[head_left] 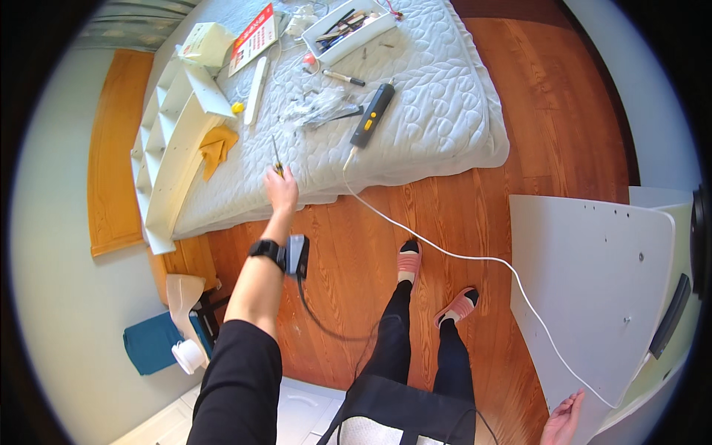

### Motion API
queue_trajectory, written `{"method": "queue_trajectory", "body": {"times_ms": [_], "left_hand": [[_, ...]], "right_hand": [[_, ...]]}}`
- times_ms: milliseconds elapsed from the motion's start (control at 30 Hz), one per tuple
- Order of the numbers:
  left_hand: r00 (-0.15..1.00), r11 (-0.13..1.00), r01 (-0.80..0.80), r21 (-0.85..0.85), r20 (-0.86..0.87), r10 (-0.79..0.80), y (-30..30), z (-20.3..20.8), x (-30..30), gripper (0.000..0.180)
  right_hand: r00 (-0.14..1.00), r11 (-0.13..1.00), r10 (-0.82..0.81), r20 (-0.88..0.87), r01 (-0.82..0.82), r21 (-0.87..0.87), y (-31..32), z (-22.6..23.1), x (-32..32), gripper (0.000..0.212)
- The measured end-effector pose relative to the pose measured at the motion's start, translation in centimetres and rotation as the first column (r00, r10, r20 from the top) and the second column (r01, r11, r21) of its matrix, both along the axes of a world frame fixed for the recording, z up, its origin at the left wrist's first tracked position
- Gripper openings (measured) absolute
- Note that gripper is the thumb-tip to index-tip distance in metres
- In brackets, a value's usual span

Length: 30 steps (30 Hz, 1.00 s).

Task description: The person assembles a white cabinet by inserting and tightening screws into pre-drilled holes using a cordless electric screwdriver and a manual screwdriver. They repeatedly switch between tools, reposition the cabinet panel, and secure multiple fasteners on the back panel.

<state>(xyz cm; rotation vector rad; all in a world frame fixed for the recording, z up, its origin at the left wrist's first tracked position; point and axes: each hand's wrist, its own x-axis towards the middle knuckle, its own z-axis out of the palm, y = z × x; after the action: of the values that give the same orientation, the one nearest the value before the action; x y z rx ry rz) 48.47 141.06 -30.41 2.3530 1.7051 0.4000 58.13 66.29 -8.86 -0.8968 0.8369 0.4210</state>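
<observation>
My left hand (282, 191) reaches out over the near edge of the bed, closed round the handle of a screwdriver (276, 154). The thin shaft points away from me, over the quilted mattress cover (437, 111). To its right on the bed lies a dark grey stick-shaped device with yellow buttons (372, 115), joined to a white cable (460, 256). Low at the right edge, my right hand (564, 421) is beside a large white panel (586, 274), its fingers loosely bent and nothing visible in them. Whether it touches the panel, I cannot tell.
A white shelf unit (167, 148) leans at the bed's left side, near an orange cloth (216, 148). Clear plastic bags (319, 107), a marker (343, 78) and a white bin of small tools (348, 33) lie on the bed. The white cable hangs across the wooden floor (341, 259).
</observation>
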Motion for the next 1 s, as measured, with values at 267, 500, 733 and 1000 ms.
{"method": "queue_trajectory", "body": {"times_ms": [267,500,733,1000], "left_hand": [[0.794,0.726,0.604,-0.328,0.165,-0.586,-0.4,-1.6,16.3,0.06],[0.913,0.455,0.385,-0.803,0.261,-0.313,-5.1,1.4,18.1,0.039],[0.773,-0.107,0.6,-0.793,0.609,-0.181,-25.4,13.9,9.9,0.03],[0.599,-0.585,0.452,-0.674,0.715,-0.361,-41.3,20.6,6.2,0.046]], "right_hand": [[0.981,0.924,-0.158,-0.108,0.109,-0.368,10.1,0.7,-3.7,0.03],[0.964,0.876,-0.256,-0.069,0.201,-0.438,14.5,1.6,-5.0,0.034],[0.977,0.882,-0.209,0.048,0.21,-0.421,13.7,-0.1,-3.2,0.032],[0.924,0.9,-0.336,0.181,0.372,-0.226,10.8,-0.6,-0.3,0.027]]}}
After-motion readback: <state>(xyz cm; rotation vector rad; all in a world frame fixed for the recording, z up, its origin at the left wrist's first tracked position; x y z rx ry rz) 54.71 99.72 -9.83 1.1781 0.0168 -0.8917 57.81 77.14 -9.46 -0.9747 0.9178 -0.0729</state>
